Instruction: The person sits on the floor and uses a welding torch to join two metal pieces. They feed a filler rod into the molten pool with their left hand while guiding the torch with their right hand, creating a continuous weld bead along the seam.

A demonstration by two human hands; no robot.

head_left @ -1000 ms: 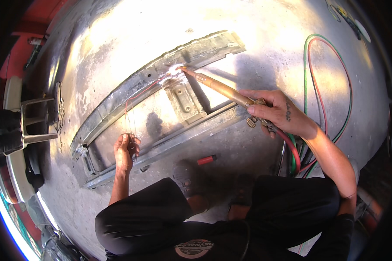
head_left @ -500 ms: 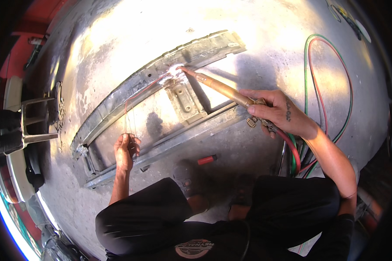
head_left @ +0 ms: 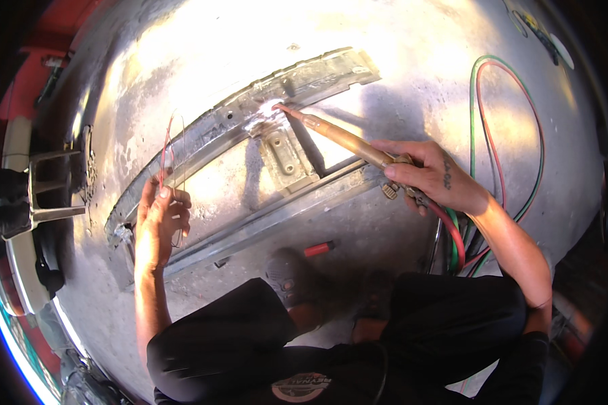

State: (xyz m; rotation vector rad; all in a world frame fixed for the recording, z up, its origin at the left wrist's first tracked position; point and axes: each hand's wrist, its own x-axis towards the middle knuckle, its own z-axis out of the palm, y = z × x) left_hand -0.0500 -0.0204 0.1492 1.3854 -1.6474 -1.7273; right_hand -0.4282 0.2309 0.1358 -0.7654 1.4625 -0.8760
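Observation:
My right hand (head_left: 434, 174) is wrapped round the valve end of a brass gas torch (head_left: 341, 138). Its copper tip points left, to a white-hot glowing spot on a curved grey metal frame (head_left: 199, 140) on the floor. That spot lies where a ribbed bracket (head_left: 285, 160) with holes meets the curved bar. Over the frame's left end, my left hand (head_left: 157, 223) pinches a thin bent filler wire (head_left: 165, 150) between thumb and fingers. The wire stands up from the fingers, apart from the glow; further thin strands hang below the hand.
Green and red hoses (head_left: 539, 142) run from the torch and loop across the concrete at the right. A red cylinder like a lighter (head_left: 319, 249) lies near my shoe (head_left: 284, 277). At the left juts a metal bracket (head_left: 54, 186). Cable-like items (head_left: 540, 32) lie far right.
My left hand has moved left and slightly up, drawing the wire away from the glowing spot; its far end was at the glow before. The torch has stayed nearly still.

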